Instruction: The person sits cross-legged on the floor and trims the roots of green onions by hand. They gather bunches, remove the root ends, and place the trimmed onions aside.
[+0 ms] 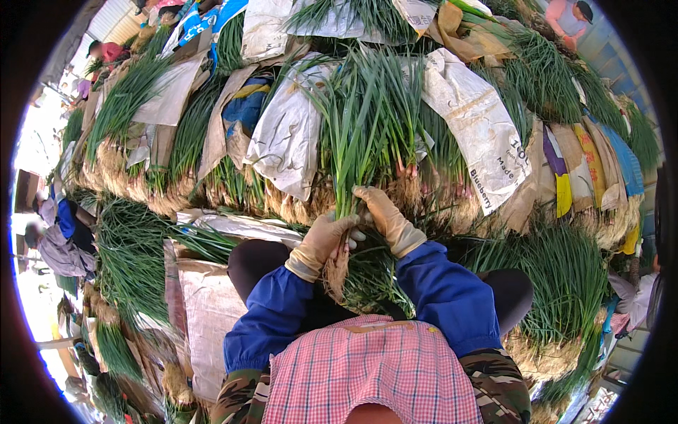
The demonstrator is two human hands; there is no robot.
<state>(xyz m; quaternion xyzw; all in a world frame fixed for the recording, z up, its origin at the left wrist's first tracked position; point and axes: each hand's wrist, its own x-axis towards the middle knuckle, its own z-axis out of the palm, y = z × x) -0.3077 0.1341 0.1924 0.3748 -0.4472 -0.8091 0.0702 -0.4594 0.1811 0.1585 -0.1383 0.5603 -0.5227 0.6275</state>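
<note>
Gloved in tan, my left hand is closed around the lower stems of a small bunch of green onions. The roots of that bunch hang below my fist, and its long leaves reach away from me. My right hand, in a matching glove, is at the same stems, with thumb and forefinger against their right side. Its other fingers are partly hidden, so its hold is unclear. Just beyond my hands lies a row of more green onions, pale roots toward me.
White woven sacks drape over the piled onions. Heaps of green onions stand at my left and right. A flattened sack lies beside my left knee. Other people sit around the edges.
</note>
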